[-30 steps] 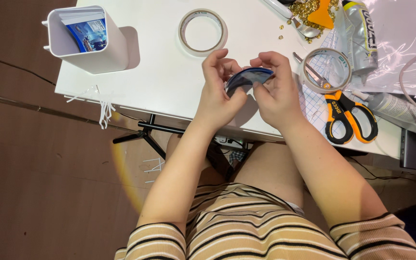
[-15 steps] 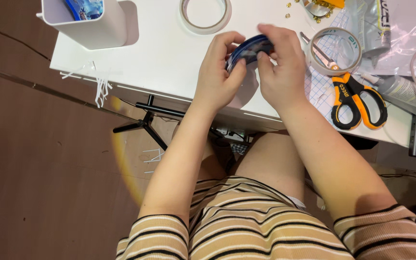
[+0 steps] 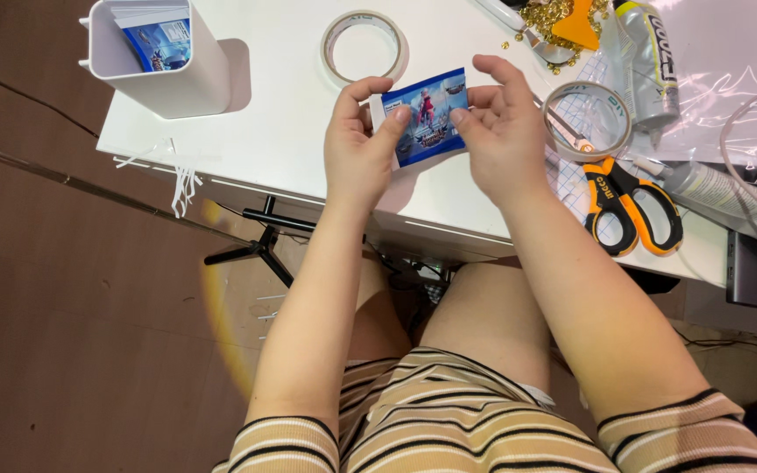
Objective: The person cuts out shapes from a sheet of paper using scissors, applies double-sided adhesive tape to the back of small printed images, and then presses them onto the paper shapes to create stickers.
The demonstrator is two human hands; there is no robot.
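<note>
Fingers of the left hand and of the right hand are closed lightly on opposite short edges of a small blue picture card, which both hands hold flat and face up, just above the white tabletop. Left thumb lies across the card's near left corner; the other left fingers curl behind its left edge. Right thumb presses the right edge, while the right index and remaining fingers arch over and behind it, partly spread. The card's long axis runs left to right, tilted slightly so that the right end sits higher in the view; it lies directly between the two hands, equally near to each, and in contact with both.

Surrounding items: a white rectangular bin holding similar blue cards stands at the far left corner of the tabletop, well apart from the left hand. A roll of pale tape lies flat beyond the card, near but not touching it. A second, clear tape roll lies just beside the right hand, and orange-handled scissors rest near the right wrist at the tabletop's near edge. Gold beads, a tube and clear plastic sheeting occupy the far right.
</note>
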